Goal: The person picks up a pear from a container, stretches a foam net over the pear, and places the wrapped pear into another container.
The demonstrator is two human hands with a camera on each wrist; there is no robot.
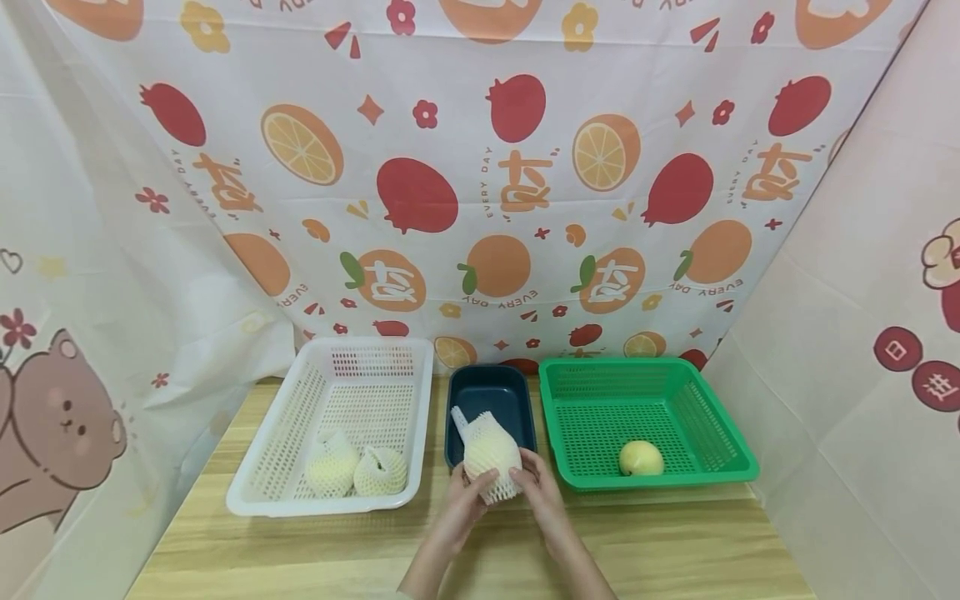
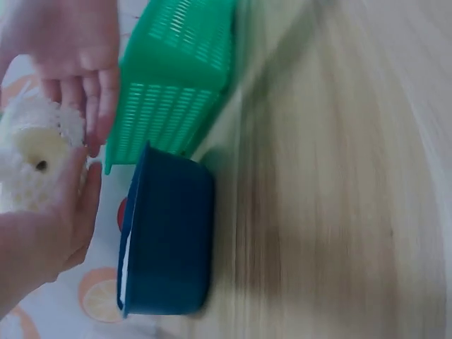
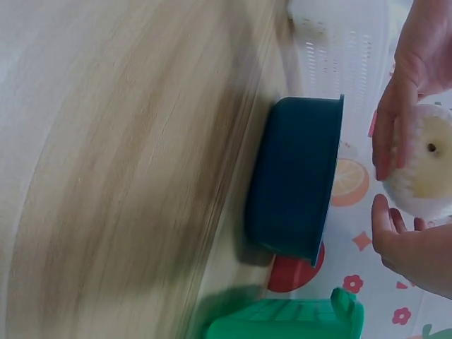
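Between both hands is a pale yellow pear (image 1: pixel 491 454) in a white foam net, held in front of the dark blue bin. My left hand (image 1: pixel 465 500) grips its left side, thumb on the net. On the other side, my right hand (image 1: pixel 545 502) holds it with its thumb near the bottom edge. The net's open lower end bares the pear's dark-dimpled end (image 3: pixel 434 159) in the right wrist view. A narrow pale strip (image 1: pixel 460 419) sticks up at the net's upper left. Behind the pear, the dark blue bin (image 1: pixel 455 392) stands on the wooden table.
To the left, a white basket (image 1: pixel 258 454) holds two net-wrapped fruits (image 1: pixel 332 467). At the right stands a green basket (image 1: pixel 551 425) with one bare yellow pear (image 1: pixel 641 458) at its front. A fruit-print curtain (image 1: pixel 450 275) hangs behind all three containers.
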